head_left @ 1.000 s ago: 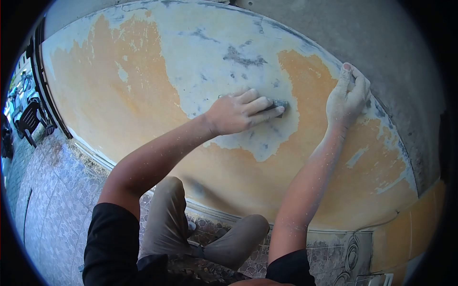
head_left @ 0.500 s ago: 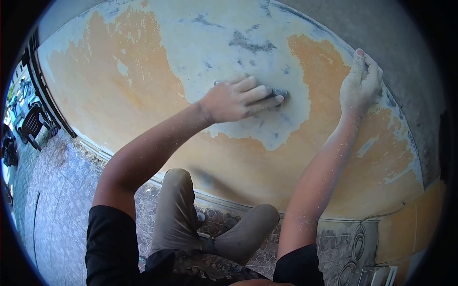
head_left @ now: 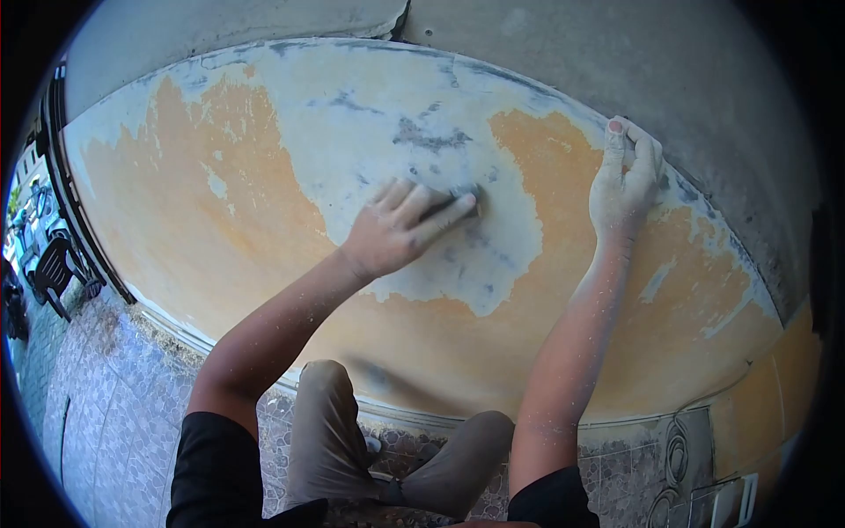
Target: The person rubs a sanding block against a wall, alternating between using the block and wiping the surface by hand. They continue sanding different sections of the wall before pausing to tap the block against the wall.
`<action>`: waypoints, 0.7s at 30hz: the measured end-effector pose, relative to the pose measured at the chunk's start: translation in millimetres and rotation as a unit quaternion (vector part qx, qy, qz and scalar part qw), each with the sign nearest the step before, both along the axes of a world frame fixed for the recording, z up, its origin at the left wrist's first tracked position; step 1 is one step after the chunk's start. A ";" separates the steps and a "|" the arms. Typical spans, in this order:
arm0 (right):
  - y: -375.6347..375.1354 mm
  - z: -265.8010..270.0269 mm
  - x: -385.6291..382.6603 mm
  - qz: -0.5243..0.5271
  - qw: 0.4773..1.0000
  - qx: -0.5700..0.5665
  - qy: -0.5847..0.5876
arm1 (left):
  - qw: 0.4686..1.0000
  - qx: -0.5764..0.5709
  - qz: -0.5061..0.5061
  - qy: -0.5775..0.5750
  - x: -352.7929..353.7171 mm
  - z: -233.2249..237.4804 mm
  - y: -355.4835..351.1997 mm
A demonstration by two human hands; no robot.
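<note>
Block [head_left: 459, 195]: dark, partly blurred, held against the pale patch [head_left: 493, 255] of the wall [head_left: 220, 238], near that patch's middle.
Left hand [head_left: 387, 233]: fingers closed around the block, with the index finger stretched along its near side and the others bent over it.
Right hand [head_left: 627, 189]: dusted whitish, set at the wall's upper right edge, well apart from the block; thumb pointing up, other fingers bent, though whether they grip the edge I cannot tell.
Wall colour: orange with ragged borders on the left, right and lower sides of the patch; dark grey smudges [head_left: 429, 136] above the block.
Knees [head_left: 326, 378]: 2, bent, in khaki trousers near the wall's foot.
Sleeves [head_left: 216, 471]: 2, black.
Floor [head_left: 123, 396]: patterned tiles.
Chair [head_left: 55, 271]: black, at far left.
Coil [head_left: 676, 453]: thin cable or hose, lower right.
</note>
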State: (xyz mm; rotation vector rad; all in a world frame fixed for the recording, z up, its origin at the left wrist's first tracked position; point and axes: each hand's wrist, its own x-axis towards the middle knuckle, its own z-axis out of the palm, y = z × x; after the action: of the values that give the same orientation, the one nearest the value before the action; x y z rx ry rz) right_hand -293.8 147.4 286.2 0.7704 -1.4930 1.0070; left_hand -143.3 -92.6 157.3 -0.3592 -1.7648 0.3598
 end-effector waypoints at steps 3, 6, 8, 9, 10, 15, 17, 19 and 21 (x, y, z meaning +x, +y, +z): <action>11.5 0.7 -3.2 -0.005 0.998 0.048 0.036 | 0.971 0.181 -0.010 0.153 3.6 35.9 -32.7; 13.1 1.2 -3.6 0.002 0.997 0.058 0.041 | 0.923 0.323 -0.039 0.204 5.2 46.3 -51.5; 6.1 -1.7 -2.1 -0.020 0.998 0.046 0.030 | 0.884 0.383 -0.038 0.264 -1.6 44.0 -43.9; 3.6 -1.7 -1.9 -0.044 0.998 0.026 0.027 | 0.902 0.350 0.001 0.251 -9.2 34.2 -30.2; 2.9 -1.6 -3.1 -0.042 0.998 0.024 0.028 | 0.935 0.287 0.022 0.206 -11.4 24.5 -8.2; 4.1 -2.9 -4.6 0.000 1.000 0.016 0.021 | 0.999 0.017 -0.032 -0.012 -12.9 -5.3 18.4; 6.6 -2.4 -0.7 -0.014 0.999 0.026 0.021 | 0.998 0.049 -0.006 0.027 -7.4 21.7 0.5; 8.9 -1.9 -0.7 -0.034 0.999 0.036 0.021 | 0.967 0.172 -0.015 0.186 -5.2 65.6 -29.5; 9.6 -0.9 -0.7 -0.025 0.998 0.043 0.030 | 0.887 0.375 -0.075 0.258 4.7 89.3 -48.8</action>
State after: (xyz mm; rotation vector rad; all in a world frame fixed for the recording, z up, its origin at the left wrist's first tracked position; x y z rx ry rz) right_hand -294.4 157.0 285.3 0.8142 -1.5048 0.8797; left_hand -138.6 -141.4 246.7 0.1565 -1.2138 -0.3284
